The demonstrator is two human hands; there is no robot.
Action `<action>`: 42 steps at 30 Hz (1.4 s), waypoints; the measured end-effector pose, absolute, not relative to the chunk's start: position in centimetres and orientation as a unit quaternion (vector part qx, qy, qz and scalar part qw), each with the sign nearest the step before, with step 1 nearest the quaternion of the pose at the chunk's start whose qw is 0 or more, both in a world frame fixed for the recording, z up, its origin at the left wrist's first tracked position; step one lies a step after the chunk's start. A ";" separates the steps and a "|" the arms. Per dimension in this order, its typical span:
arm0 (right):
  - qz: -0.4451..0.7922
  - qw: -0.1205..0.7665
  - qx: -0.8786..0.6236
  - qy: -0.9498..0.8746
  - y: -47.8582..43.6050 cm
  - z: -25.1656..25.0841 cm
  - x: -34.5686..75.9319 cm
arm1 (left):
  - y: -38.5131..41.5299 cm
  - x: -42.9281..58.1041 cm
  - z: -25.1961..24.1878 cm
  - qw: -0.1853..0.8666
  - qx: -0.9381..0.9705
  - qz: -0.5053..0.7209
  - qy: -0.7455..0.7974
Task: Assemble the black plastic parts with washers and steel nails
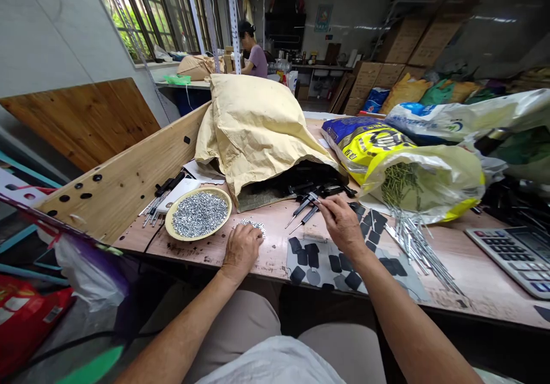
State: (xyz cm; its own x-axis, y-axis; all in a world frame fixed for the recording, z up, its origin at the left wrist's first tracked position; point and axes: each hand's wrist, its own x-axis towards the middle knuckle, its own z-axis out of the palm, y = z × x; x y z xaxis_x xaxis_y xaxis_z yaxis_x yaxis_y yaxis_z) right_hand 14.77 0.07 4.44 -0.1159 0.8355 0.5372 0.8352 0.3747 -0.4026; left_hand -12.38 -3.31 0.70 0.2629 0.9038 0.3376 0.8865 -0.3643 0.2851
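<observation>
My left hand (242, 251) rests on the table's front part with its fingers curled down at a small pile of tiny metal pieces (253, 223). What its fingertips grip, if anything, is hidden. Just left of it stands a cream bowl (169, 223) heaped with the same small silvery pieces (200, 215). My right hand (342, 223) pinches the end of a black part with a thin metal rod (306, 207). A similar rodded part (308, 216) lies close beside it, before the open mouth of a big paper sack (262, 126) with black parts inside.
Black pads (311, 252) lie on a grey sheet (279, 261) at the front edge. Metal rods (425, 252) spill from a yellow bag (455, 172) at right, near a calculator (515, 258). A wooden board (129, 183) borders the left side. Another person (258, 60) sits farther back.
</observation>
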 end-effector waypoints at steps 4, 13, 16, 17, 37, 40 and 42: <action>0.069 0.463 -0.562 -0.682 -4.7 4.6 16.4 | -3.2 -12.4 1.1 0.052 0.784 0.275 0.553; 0.176 0.414 -0.606 -0.656 -12.2 0.6 16.8 | -5.7 -9.0 3.1 0.523 0.539 0.425 0.506; 0.141 0.326 -0.640 -0.681 -12.0 0.0 16.4 | -6.7 -7.9 3.0 0.556 0.519 0.413 0.501; 0.123 0.285 -0.648 -0.696 -11.6 0.1 16.2 | -7.0 -7.7 2.9 0.554 0.521 0.411 0.502; -0.001 -0.004 -0.567 -0.824 -6.7 2.6 12.6 | -7.8 -8.4 1.0 0.528 0.546 0.421 0.496; 0.010 0.005 -0.573 -0.819 -6.2 2.5 12.9 | -7.9 -8.5 1.2 0.531 0.538 0.426 0.496; 0.020 0.019 -0.584 -0.812 -5.8 2.2 13.2 | -7.9 -8.7 1.4 0.540 0.529 0.426 0.498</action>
State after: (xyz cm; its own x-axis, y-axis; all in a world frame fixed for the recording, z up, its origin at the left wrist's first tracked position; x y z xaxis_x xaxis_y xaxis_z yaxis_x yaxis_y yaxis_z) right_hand 13.20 -5.81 2.17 -0.3181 0.9480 0.0069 0.9466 0.3180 -0.0541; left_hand -8.69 -7.91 1.44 0.1425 0.9860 -0.0870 0.0672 0.0780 0.9947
